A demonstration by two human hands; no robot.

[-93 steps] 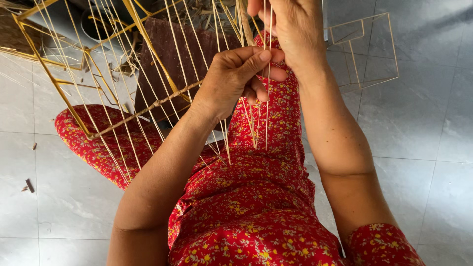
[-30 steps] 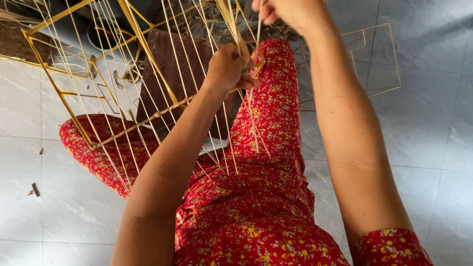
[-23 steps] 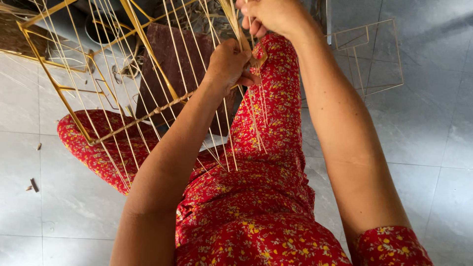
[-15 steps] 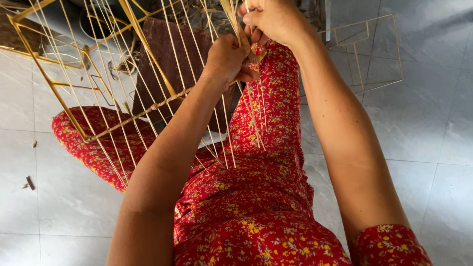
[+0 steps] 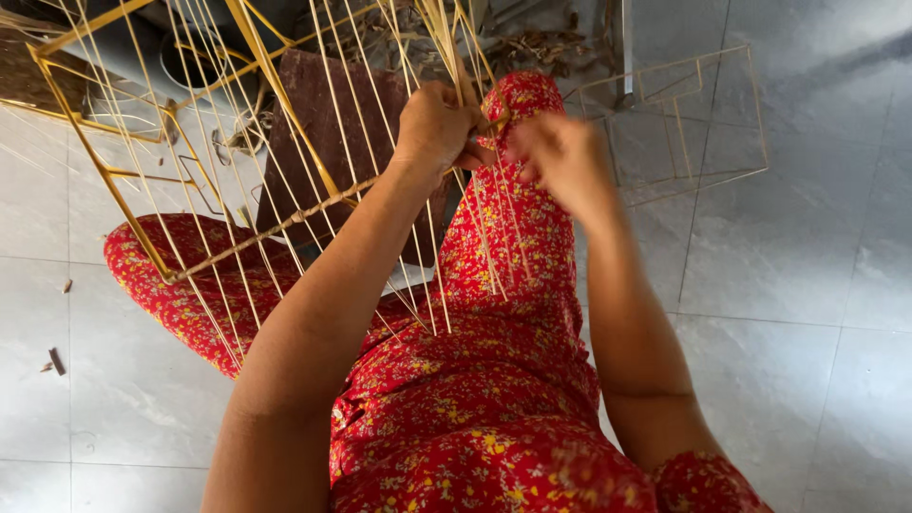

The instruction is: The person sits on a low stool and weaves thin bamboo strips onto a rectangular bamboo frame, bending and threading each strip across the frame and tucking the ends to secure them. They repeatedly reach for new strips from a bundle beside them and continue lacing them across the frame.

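My left hand (image 5: 435, 123) is closed around a bunch of thin bamboo sticks (image 5: 456, 57) where they cross a yellow bamboo frame (image 5: 133, 204). Many pale sticks fan down from the frame over my lap in red flowered cloth (image 5: 494, 380). My right hand (image 5: 560, 157) is just to the right of the left hand, blurred, its fingers pinched at the same bunch of sticks near the left hand's knuckles. The frame's lower bar runs diagonally under my left forearm.
A smaller square bamboo frame (image 5: 684, 114) lies on the grey tiled floor (image 5: 817, 285) to the right. A dark wooden board (image 5: 313, 142) sits behind the sticks. Dry scraps (image 5: 532, 38) and a round dark opening (image 5: 190, 62) are at the top.
My right hand has come down from the top edge to the level of the left hand, close beside it. The left hand keeps its hold on the sticks.
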